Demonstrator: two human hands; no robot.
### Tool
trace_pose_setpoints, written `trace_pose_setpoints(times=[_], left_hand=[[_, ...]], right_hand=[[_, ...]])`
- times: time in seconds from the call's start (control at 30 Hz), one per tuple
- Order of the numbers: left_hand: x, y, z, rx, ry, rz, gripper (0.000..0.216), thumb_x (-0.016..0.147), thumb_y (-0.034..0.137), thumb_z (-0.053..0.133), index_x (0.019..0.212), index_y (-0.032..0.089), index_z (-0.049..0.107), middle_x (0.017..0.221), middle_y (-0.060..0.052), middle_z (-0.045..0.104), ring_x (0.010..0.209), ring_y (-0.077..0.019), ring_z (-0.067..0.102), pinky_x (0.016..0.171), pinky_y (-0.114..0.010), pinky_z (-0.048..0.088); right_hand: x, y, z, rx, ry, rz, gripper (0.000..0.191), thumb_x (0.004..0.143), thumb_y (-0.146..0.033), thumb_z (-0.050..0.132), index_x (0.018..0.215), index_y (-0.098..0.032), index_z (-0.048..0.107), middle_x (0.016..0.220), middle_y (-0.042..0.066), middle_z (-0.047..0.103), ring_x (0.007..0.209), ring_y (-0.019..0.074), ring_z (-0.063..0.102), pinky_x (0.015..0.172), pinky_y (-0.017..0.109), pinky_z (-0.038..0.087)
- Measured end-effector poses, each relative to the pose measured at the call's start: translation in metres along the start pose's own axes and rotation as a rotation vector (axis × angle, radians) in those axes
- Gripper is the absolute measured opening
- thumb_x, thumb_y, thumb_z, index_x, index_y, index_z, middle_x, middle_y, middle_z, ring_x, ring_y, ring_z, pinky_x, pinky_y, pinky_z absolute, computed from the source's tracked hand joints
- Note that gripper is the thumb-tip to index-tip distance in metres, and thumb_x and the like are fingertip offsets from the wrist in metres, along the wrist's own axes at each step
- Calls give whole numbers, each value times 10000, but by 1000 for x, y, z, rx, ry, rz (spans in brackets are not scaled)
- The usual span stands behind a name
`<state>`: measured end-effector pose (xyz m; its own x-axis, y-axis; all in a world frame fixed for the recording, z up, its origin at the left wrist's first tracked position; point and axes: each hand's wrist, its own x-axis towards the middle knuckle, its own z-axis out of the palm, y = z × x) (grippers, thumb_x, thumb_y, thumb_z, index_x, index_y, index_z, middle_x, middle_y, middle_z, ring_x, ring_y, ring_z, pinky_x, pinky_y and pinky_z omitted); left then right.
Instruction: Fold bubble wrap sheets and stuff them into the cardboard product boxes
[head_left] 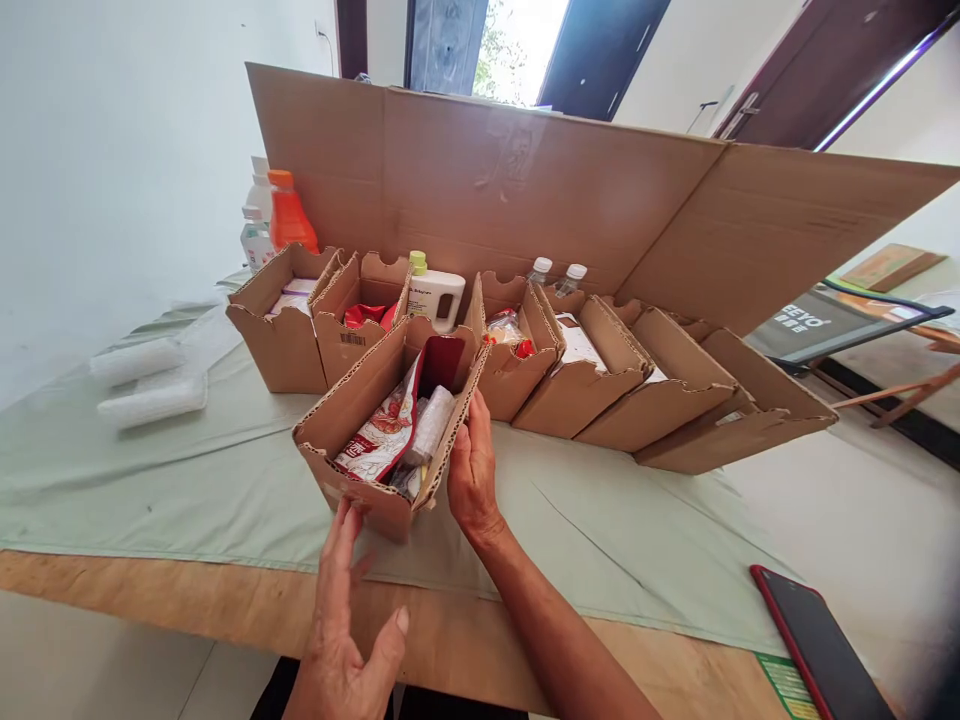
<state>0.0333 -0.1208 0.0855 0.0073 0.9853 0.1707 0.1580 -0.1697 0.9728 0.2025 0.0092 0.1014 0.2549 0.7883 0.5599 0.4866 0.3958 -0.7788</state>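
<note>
A narrow open cardboard box (352, 405) stands on the pale green cloth, pulled forward out of a row of similar boxes. It holds a red-and-white printed packet (379, 435) and a clear wrapped roll (429, 425). My right hand (471, 470) is pressed against the box's right wall, fingers together along the edge. My left hand (341, 630) hovers just before the box's near end, fingers stretched out and apart, fingertips close to the cardboard, holding nothing.
A row of similar cardboard boxes (525, 360) with packets stands behind, backed by a large flattened carton (525, 190). Bottles, one orange (289, 215), stand at the back left. Wrapped rolls (150, 400) lie at left. A red-edged phone (821, 645) lies at right.
</note>
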Motion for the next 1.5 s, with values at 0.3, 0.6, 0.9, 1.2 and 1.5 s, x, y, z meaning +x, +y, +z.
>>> trace_pose_setpoints(times=[0.3, 0.6, 0.9, 1.2, 1.5], left_hand=[[2, -6, 23, -33, -48, 73, 743, 962, 246, 528, 1613, 416, 212, 1743, -11, 88, 1582, -351, 202, 1169, -548, 452], [57, 1, 62, -113, -161, 10, 811, 874, 194, 575, 1599, 348, 246, 1748, -47, 51, 1584, -345, 198, 1199, -560, 402], [159, 8, 105, -50, -176, -58, 906, 741, 237, 641, 1567, 164, 276, 1725, -199, -21, 1556, -397, 245, 1146, -574, 430], [130, -1, 56, 89, -254, 2, 791, 785, 190, 615, 1544, 237, 397, 1726, -129, 149, 1576, -338, 221, 1193, -550, 384], [87, -70, -81, 522, 22, 234, 356, 910, 241, 579, 1250, 250, 687, 1524, -142, 534, 1477, -386, 412, 1089, -647, 478]], right_hand=[[7, 1, 2, 116, 16, -36, 614, 1061, -572, 335, 1569, -232, 400, 1649, 104, 375, 1529, 225, 338, 1266, 478, 269], [12, 53, -7, 273, 132, 306, 643, 982, -686, 364, 1216, -178, 682, 1277, 143, 711, 1192, 270, 651, 984, 436, 531], [8, 81, -4, 268, 230, 484, 562, 912, -682, 419, 992, -192, 682, 1038, 117, 749, 846, 228, 707, 685, 338, 539], [9, 58, -9, 189, 120, 398, 388, 901, -543, 471, 936, -201, 650, 819, 61, 727, 760, 209, 692, 729, 352, 542], [80, -53, 31, -12, -337, 65, 565, 909, -272, 540, 1474, -264, 514, 772, -30, 717, 628, 158, 623, 700, 296, 508]])
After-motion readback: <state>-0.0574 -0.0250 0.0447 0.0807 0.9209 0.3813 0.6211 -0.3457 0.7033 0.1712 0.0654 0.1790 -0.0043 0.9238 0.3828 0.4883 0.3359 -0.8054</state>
